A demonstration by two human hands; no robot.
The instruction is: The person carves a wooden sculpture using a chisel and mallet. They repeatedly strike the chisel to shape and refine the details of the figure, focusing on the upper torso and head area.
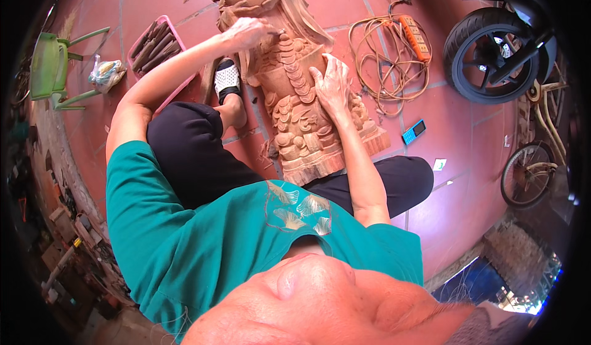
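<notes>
A carved wooden statue (301,86) lies on the floor between my legs. Its far part has flowing robe folds, and its near part has rounded, scaly relief down to a rough base. My left hand (249,34) is closed over the statue's upper middle, fingertips pinched at the carving. What those fingers hold is too small to make out. My right hand (333,83) rests on the statue's right side, fingers stretched out along the wood and nothing gripped.
Left are a pink basket (176,32) of dark tools, a plastic bag (106,74) and a green chair (50,68). Right lie a coiled cable (359,68) with an orange power strip (415,38) and a blue phone (414,132), near a motorbike wheel (454,55).
</notes>
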